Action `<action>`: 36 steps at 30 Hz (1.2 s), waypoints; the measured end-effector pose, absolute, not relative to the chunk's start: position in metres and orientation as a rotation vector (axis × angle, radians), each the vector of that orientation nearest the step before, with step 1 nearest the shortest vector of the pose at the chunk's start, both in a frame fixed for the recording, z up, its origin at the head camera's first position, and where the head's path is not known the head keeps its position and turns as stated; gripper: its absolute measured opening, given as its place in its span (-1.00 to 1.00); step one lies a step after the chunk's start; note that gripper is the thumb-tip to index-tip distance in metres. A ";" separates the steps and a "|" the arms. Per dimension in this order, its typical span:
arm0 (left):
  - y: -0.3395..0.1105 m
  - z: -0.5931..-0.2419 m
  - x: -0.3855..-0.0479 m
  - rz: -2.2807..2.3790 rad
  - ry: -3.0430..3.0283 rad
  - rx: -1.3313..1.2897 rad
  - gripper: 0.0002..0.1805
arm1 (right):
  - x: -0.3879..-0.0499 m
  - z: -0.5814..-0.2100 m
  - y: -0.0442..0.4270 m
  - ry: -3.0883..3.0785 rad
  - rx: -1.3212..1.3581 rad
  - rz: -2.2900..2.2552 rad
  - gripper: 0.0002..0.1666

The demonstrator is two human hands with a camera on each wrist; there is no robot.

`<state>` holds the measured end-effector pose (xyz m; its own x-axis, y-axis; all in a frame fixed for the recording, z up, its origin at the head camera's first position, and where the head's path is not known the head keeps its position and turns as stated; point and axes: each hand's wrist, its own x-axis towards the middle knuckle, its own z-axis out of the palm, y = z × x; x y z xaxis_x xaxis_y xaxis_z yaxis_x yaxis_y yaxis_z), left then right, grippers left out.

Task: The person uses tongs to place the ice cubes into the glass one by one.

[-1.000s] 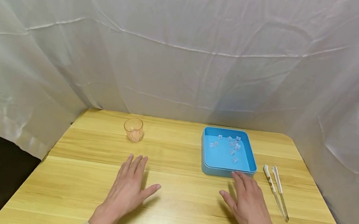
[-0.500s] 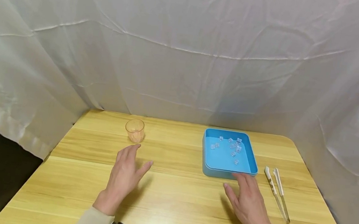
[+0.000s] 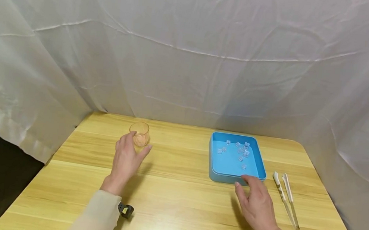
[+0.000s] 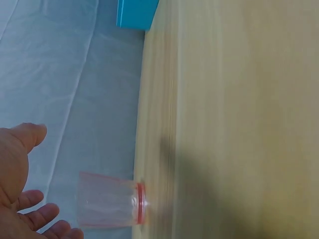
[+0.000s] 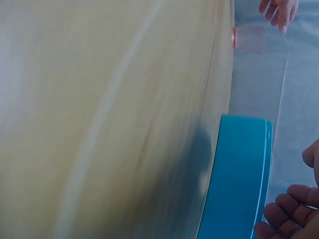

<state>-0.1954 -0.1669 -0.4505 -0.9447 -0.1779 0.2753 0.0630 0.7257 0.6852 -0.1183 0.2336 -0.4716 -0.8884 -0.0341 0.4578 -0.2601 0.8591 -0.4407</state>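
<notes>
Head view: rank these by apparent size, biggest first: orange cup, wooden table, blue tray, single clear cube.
1. wooden table
2. blue tray
3. orange cup, partly covered by the left hand
4. single clear cube; the gaps are plain despite differing nearness

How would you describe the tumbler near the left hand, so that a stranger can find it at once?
Look at the wooden table, toward its far edge, on the left side. There, near the left hand, one tumbler stands upright. It is see-through, round and tinted orange-pink, whereas the open box to its right is blue and opaque.
</notes>
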 end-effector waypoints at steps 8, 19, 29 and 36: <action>-0.180 -0.453 -0.221 -1.060 -2.573 0.154 0.00 | -0.118 -0.470 0.257 -2.585 0.121 0.686 -0.60; -0.195 -0.462 -0.247 -1.099 -2.698 0.207 0.16 | -0.117 -0.467 0.293 -2.647 -0.089 0.653 -0.51; -0.195 -0.466 -0.259 -1.238 -2.756 0.219 0.21 | -0.114 -0.468 0.326 -2.704 -0.343 0.592 -0.44; -0.196 -0.468 -0.265 -1.231 -2.755 0.251 0.17 | -0.109 -0.470 0.348 -2.812 -0.369 0.531 -0.31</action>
<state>-0.2651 -0.1962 -0.4678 -0.9799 -0.1964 0.0360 -0.1042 0.6570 0.7467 -0.1089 0.3476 -0.4701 -0.9350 0.2920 0.2011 0.1986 0.9012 -0.3852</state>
